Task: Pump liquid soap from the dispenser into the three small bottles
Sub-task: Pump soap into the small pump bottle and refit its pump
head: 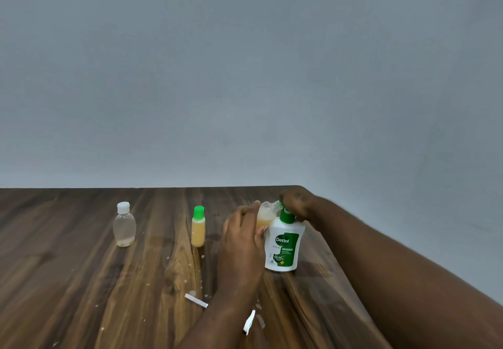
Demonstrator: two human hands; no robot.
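Head view: table (68,280), dispenser (284,242) upright near far right corner, right hand (296,204) curled over its pump, left hand (242,237) gripping open bottle (264,214) tilted at spout, part filled. Toward far left edge, green-capped bottle (198,230) full, seemingly done; white-capped bottle (124,226) nearly empty, apparently left.

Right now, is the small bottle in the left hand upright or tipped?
Tipped. The small bottle leans its neck toward the dispenser nozzle, gripped by the left hand, soap pooled low inside.
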